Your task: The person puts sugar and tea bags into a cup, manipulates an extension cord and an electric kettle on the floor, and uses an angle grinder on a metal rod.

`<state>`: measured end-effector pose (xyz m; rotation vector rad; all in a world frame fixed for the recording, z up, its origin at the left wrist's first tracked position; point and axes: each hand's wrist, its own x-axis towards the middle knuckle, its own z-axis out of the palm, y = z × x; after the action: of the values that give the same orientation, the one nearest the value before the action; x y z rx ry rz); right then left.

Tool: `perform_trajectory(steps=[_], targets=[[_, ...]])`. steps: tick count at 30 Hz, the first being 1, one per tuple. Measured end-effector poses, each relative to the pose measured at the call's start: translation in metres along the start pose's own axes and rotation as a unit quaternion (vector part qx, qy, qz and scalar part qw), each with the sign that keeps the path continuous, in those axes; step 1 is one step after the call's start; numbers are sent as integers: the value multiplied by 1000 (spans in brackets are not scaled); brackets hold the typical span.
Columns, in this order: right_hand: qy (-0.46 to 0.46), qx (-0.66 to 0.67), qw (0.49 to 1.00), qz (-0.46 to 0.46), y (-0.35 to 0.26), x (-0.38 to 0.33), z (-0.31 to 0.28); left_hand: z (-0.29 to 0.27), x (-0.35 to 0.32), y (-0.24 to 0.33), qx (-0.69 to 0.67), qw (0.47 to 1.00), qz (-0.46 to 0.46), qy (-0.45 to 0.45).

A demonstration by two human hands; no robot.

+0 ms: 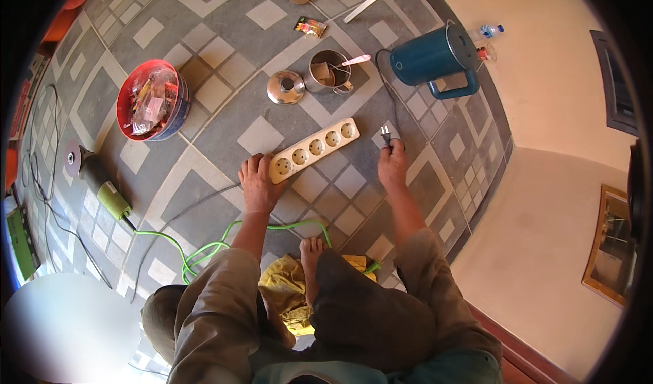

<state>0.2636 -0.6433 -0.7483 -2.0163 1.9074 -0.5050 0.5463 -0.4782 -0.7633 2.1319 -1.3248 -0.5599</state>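
A cream power strip [316, 146] with several round sockets lies slantwise on the tiled floor, its sockets facing up and none filled. My left hand [259, 182] grips its near left end, where a grey cord runs off to the left. To the right of the strip, my right hand [392, 164] pinches a dark two-pin plug [386, 132], pins pointing away from me and apart from the strip. From the plug a dark cord [389, 88] leads up toward the blue electric kettle [433, 59], which stands at the right near the wall.
A steel mug [318, 85] with a pink-handled spoon stands beside its metal lid [286, 87]. Left are a red-rimmed bucket [182, 108] of packets and an angle grinder [102, 187] with a green cord [170, 238]. A small sachet [311, 27] lies farther back.
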Motion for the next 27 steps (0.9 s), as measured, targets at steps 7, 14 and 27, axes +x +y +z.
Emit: perform_trajectory(steps=[7, 14, 27], targets=[[-121, 5, 967, -225, -90, -10, -64, 12, 9, 18, -31, 999, 17, 32], [-276, -155, 890, -327, -152, -2, -34, 14, 12, 10, -17, 1000, -14, 14], [-352, -297, 811, -360, -192, 1, 11, 15, 12, 9, -41, 999, -28, -10]])
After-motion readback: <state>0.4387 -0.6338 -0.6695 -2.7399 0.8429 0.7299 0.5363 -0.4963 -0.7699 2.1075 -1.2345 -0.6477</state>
